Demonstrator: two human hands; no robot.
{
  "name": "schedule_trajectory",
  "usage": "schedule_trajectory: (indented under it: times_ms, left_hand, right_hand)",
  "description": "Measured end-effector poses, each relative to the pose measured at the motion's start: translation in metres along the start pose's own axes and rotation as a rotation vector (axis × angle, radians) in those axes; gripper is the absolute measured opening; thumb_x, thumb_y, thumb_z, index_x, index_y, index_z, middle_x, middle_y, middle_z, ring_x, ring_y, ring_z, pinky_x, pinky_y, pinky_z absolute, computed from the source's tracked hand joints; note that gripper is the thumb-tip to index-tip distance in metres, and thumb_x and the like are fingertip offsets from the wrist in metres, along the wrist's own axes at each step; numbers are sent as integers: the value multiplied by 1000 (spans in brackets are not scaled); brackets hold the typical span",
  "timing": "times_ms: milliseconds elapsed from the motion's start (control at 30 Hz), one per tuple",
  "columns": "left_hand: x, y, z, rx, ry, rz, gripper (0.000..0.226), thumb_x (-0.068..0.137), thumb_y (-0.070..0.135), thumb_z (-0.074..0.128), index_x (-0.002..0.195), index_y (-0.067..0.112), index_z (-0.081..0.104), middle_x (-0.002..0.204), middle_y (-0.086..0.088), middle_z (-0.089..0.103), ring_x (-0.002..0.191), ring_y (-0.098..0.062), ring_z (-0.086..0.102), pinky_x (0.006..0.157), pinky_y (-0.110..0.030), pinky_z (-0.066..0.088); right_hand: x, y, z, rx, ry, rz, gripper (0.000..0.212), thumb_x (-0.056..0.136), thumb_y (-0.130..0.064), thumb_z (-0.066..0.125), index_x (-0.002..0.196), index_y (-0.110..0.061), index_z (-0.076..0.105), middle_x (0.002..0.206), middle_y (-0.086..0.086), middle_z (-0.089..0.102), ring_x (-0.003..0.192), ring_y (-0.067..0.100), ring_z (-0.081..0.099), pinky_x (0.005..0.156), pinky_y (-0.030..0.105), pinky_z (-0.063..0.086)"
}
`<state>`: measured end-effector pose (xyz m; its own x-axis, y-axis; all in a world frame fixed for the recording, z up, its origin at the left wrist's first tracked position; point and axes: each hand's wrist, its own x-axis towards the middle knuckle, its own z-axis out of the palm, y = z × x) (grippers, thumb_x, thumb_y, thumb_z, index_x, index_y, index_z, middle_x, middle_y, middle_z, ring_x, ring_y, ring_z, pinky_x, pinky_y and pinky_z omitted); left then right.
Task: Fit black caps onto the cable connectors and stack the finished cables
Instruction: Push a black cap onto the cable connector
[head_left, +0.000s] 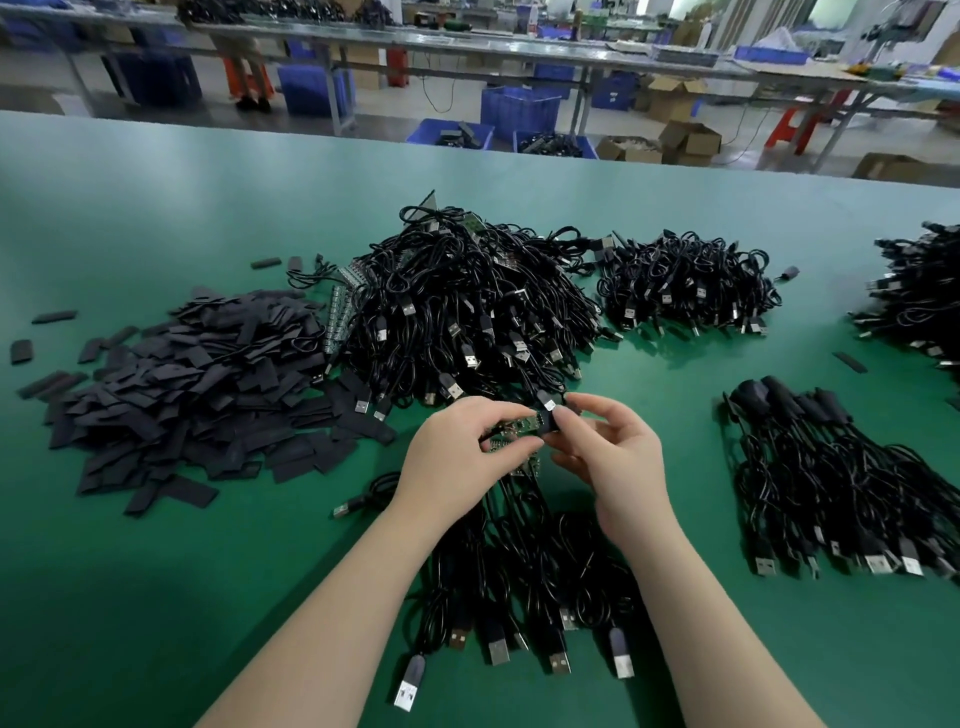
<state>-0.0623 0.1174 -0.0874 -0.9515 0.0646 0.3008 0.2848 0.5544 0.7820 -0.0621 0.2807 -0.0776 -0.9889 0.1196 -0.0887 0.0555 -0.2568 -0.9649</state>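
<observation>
Together, both hands (524, 447) pinch a black cap (546, 422) over the green table (208, 571).

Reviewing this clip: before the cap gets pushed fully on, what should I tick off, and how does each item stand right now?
1. Left hand holds the board: ok.
2. Right hand pinches the cap: ok.
3. Cap started onto the board's end: ok.
4. Cap fully seated: cannot tell, fingers hide it.
5. Spare caps within reach at left: ok.
6. Finished stack at right ready to receive: ok.
</observation>
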Motion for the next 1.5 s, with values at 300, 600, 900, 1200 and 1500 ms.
schedule_trajectory:
  times_ms: [300, 600, 900, 1200, 1500]
  left_hand:
    - [2, -3, 0, -40, 3, 15, 22, 85, 44, 68, 107, 41, 70, 98, 22, 65, 91, 1, 60, 75, -23, 52]
    - [4, -5, -1, -134, 2, 32, 19, 88, 34, 67, 97, 50, 63, 100, 27, 64, 100, 7, 58, 76, -9, 46]
    - [4, -5, 1, -120, -15, 53, 16, 88, 35, 66, 100, 46, 64, 102, 25, 62, 101, 7, 57, 77, -9, 47]
    - [3, -4, 0, -24, -35, 66, 26, 90, 43, 56, 112, 57, 54, 103, 30, 63, 104, 6, 57, 88, -21, 48]
    - [2, -4, 0, -15, -31, 44, 27, 91, 44, 51, 115, 42, 63, 97, 28, 63, 99, 4, 58, 86, -32, 52]
  right_hand:
    - [-1, 2, -1, 72, -90, 34, 15, 86, -14, 75, 100, -21, 76, 86, 7, 74, 85, 21, 74, 70, 25, 57]
    - [-1, 5, 0, -31, -199, -39, 19, 79, -21, 76, 96, -26, 79, 93, 2, 77, 89, 17, 73, 75, 22, 55]
    - [-1, 3, 0, -60, -102, -100, 14, 81, -9, 78, 77, -22, 81, 84, 8, 77, 80, 16, 72, 74, 23, 56]
    - [1, 3, -3, -84, -86, -180, 19, 82, -14, 77, 72, -31, 77, 85, -4, 77, 81, 8, 69, 77, 22, 56]
    - [-2, 2, 0, -136, -41, -284, 24, 84, -5, 76, 72, -26, 74, 81, -6, 76, 77, 4, 70, 71, 14, 52]
